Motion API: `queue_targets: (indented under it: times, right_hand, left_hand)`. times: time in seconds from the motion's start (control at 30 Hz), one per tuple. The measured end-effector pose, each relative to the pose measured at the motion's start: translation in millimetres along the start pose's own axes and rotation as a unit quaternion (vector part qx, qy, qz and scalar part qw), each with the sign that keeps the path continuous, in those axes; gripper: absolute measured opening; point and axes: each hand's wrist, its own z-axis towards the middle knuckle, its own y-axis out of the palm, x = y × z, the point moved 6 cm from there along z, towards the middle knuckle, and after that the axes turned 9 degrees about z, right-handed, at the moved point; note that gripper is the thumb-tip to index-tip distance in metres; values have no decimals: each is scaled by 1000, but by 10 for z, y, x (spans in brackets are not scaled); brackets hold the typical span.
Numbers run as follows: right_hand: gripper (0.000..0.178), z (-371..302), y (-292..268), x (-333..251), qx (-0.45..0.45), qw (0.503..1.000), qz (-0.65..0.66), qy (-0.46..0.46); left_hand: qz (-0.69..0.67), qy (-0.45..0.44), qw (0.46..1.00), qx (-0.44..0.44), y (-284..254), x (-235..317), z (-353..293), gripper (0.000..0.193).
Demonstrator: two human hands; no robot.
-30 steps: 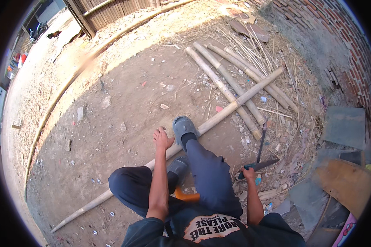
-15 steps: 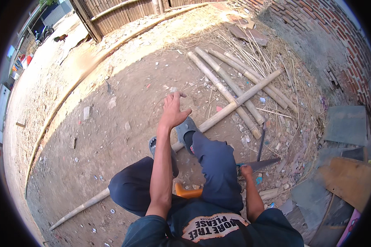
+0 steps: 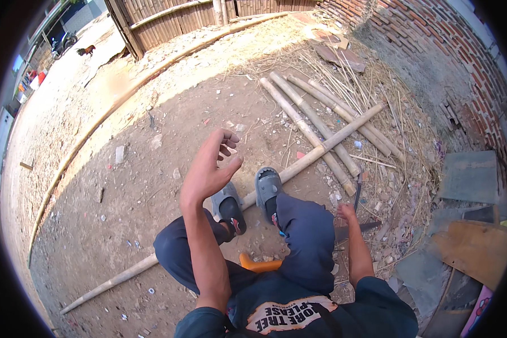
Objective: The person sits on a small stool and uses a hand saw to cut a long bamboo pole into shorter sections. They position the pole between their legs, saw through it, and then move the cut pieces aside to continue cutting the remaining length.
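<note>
My left hand (image 3: pixel 211 166) is raised above the ground in front of my left shin, its fingers loosely bent and apart with nothing in them. Reaching low beside my right knee, my right hand (image 3: pixel 347 212) has slightly bent fingers close to the lower end of a slim dark bar-like tool (image 3: pixel 358 192); whether they touch is unclear. A handsaw (image 3: pixel 369 226) lies on the ground, partly hidden by my right forearm. A long bamboo pole (image 3: pixel 307 160) runs diagonally past my grey clogs (image 3: pixel 268 183) and over several shorter bamboo pieces (image 3: pixel 298 119).
Under me shows an orange seat-like object (image 3: pixel 259 265). Straw (image 3: pixel 391 93) and rubble lie toward the brick wall (image 3: pixel 428 39). Flat boards (image 3: pixel 473 248) and a grey sheet (image 3: pixel 468 176) are stacked at right. A long thin pole (image 3: pixel 87 135) curves along the left, before a bamboo fence (image 3: pixel 174 25).
My right hand has let go of the saw's handle and moved forward to the dark tool. My left hand has drawn back leftward. My left foot shows more fully.
</note>
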Motion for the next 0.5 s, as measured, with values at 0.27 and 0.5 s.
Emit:
queue_targets:
  times: [0.27,0.5]
  right_hand:
    - [36,822,-416,-2168,-11,983,-129,-133]
    - [49,1230,122,-3431,-97,892,-427,-114]
  left_hand:
    - [130,-46,988,-65,-211,55,-540,38]
    - [218,-103,961,-137,-223,67,-566,39]
